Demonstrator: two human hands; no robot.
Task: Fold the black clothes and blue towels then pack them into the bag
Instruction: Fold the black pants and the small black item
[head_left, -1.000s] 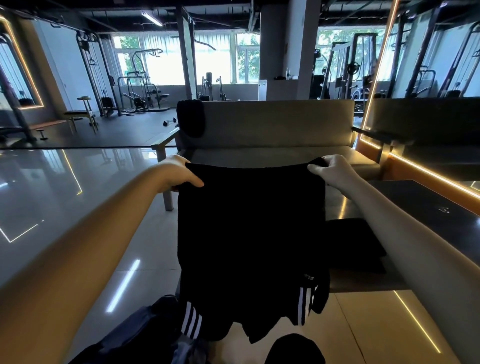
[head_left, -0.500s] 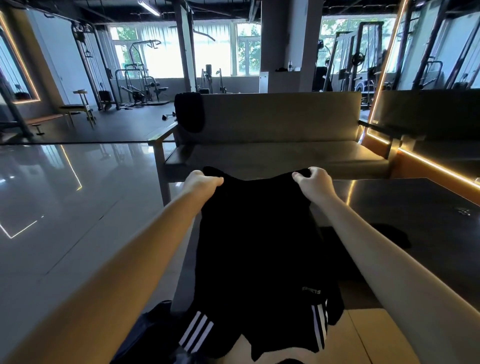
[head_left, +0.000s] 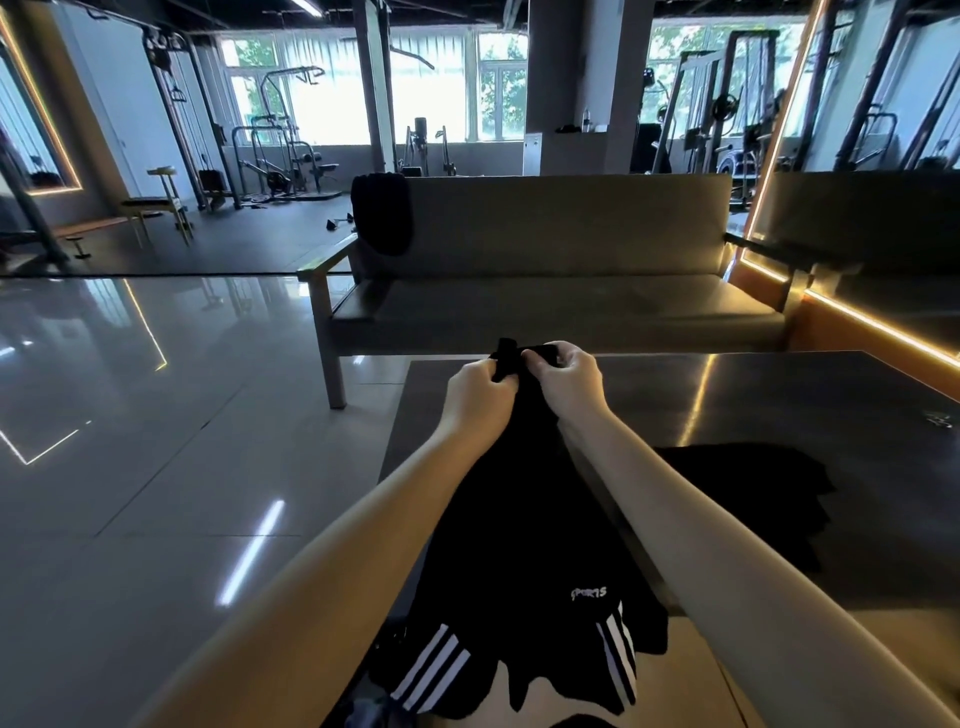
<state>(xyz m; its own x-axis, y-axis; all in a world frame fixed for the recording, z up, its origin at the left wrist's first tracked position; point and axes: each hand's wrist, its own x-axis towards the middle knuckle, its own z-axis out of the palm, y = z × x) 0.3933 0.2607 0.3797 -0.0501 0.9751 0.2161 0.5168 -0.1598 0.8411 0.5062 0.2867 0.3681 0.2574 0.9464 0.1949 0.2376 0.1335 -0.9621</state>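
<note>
Black shorts (head_left: 519, 545) with white side stripes and a small white logo hang lengthwise over the near edge of the dark table (head_left: 779, 405). My left hand (head_left: 480, 395) and my right hand (head_left: 569, 382) are side by side at the waistband, each pinching a corner of it, so the shorts are folded in half. Another black garment (head_left: 748, 499) lies flat on the table to the right. A dark bag (head_left: 374, 712) shows only as a sliver at the bottom edge. No blue towel is in view.
A long sofa (head_left: 545, 306) with wooden arms stands behind the table, a black cloth (head_left: 382, 213) draped over its left backrest. Glossy tiled floor (head_left: 156, 441) spreads to the left. Gym machines (head_left: 280, 150) stand far behind. A small metallic object (head_left: 937, 418) lies on the table's right side.
My hands have come together, bringing the two waistband corners to meet and folding the shorts in half. The shorts also came down from mid-air onto the table.
</note>
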